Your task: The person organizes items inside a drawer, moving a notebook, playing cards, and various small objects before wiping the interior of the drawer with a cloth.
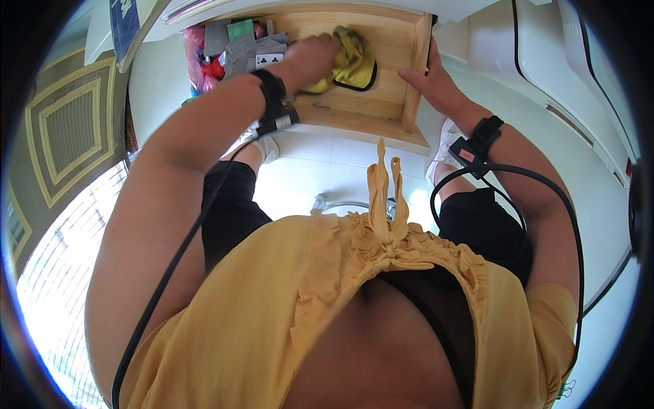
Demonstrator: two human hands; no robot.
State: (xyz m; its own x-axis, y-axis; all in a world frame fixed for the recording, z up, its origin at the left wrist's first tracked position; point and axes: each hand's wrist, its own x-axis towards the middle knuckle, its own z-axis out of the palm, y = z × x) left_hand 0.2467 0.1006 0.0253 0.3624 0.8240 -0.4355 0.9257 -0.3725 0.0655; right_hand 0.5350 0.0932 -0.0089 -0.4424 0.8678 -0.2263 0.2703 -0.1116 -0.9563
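A wooden drawer (pixel 391 105) is pulled out in front of me. My left hand (pixel 318 57), blurred, reaches into it and grips a yellow cloth (pixel 356 74) with black edging and dark stains. Part of the cloth lies flat on the drawer's bottom. On the drawer's right side wall my right hand (pixel 431 76) holds on, thumb inside and fingers outside. Left of my left hand lie several grey cards or papers (pixel 242 51), a playing card with black clubs (pixel 269 60) and a green item (pixel 240 30). My left forearm hides part of this pile.
Pink plastic (pixel 194 53) and a red item (pixel 214 69) are at the drawer's left end. My legs stand either side below its front. Black cables run from the wrist devices (pixel 278 121) along both arms. A white appliance or furniture body (pixel 552 87) stands at right.
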